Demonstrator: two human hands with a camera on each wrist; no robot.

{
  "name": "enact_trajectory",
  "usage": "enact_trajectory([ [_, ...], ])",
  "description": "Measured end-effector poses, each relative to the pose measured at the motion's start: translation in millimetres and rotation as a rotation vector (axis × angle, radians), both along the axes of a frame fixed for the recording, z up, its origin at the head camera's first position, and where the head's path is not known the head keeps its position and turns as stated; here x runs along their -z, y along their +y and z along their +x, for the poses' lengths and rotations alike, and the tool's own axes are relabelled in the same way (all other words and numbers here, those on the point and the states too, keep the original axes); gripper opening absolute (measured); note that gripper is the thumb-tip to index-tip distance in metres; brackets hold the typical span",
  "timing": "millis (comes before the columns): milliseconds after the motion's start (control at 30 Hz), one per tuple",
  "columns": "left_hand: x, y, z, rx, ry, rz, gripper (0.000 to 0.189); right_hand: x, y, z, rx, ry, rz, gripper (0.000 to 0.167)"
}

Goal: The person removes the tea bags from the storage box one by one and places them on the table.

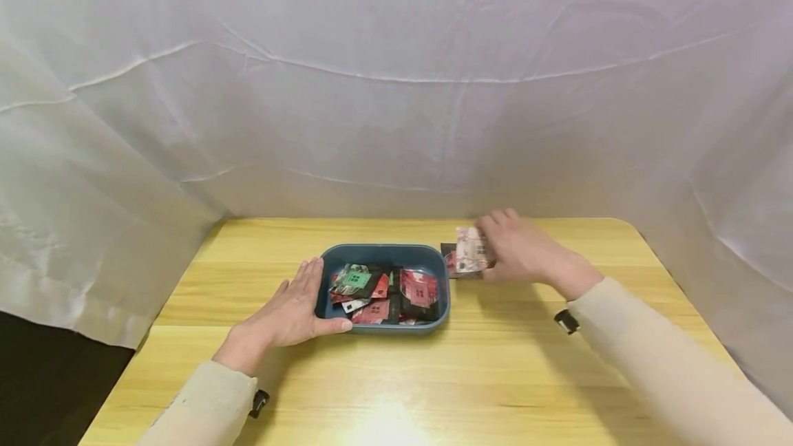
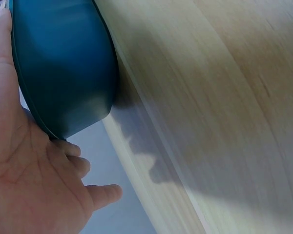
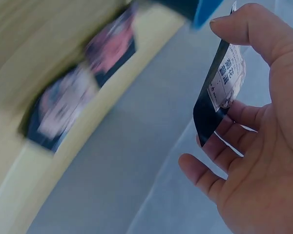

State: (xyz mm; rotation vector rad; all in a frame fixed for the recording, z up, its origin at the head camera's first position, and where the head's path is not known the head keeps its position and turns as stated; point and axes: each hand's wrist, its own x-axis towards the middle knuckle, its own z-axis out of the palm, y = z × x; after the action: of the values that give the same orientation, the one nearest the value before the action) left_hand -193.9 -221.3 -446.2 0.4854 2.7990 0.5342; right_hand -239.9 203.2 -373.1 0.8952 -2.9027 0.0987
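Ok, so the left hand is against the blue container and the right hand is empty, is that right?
Not quite: the right hand isn't empty. It holds a packet between thumb and fingers, as the right wrist view shows. The left hand is indeed against the blue container.

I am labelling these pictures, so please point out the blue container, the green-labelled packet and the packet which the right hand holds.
Blue container (image 1: 384, 254), head view: its far inner wall.
Green-labelled packet (image 1: 354, 279), head view: its label.
Held packet (image 3: 223, 82), right wrist view: its pale label.
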Motion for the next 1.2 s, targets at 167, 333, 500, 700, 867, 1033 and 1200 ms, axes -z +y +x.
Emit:
enact_trajectory([
  [167,-1.2,-2.9,1.2,0.004,0.004,-0.011,0.138,-1.1,47.1,-6.1,0.077,-0.023,0.049,0.073],
  [333,-2.7,-5.3,1.3,0.004,0.007,-0.016,0.139,4.5,87.0,-11.8,0.155,-0.068,0.121,0.076],
  [500,-3.4,-7.5,1.7,0.006,0.014,-0.019,0.138,11.7,111.1,-15.9,0.223,-0.127,0.161,0.076],
  [700,-3.5,-11.0,3.9,-0.002,0.016,-0.020,0.137,19.6,116.2,-21.3,0.260,-0.193,0.178,0.070],
  [867,-3.9,-12.3,5.6,-0.007,0.019,-0.019,0.137,28.6,116.3,-28.1,0.278,-0.228,0.181,0.073],
  [1033,-4.1,-11.7,6.7,-0.007,0.019,-0.013,0.138,39.2,117.0,-34.3,0.292,-0.273,0.166,0.083],
  [1200,-4.3,-11.3,7.9,-0.006,0.016,-0.009,0.140,47.5,115.4,-36.0,0.308,-0.310,0.173,0.088],
])
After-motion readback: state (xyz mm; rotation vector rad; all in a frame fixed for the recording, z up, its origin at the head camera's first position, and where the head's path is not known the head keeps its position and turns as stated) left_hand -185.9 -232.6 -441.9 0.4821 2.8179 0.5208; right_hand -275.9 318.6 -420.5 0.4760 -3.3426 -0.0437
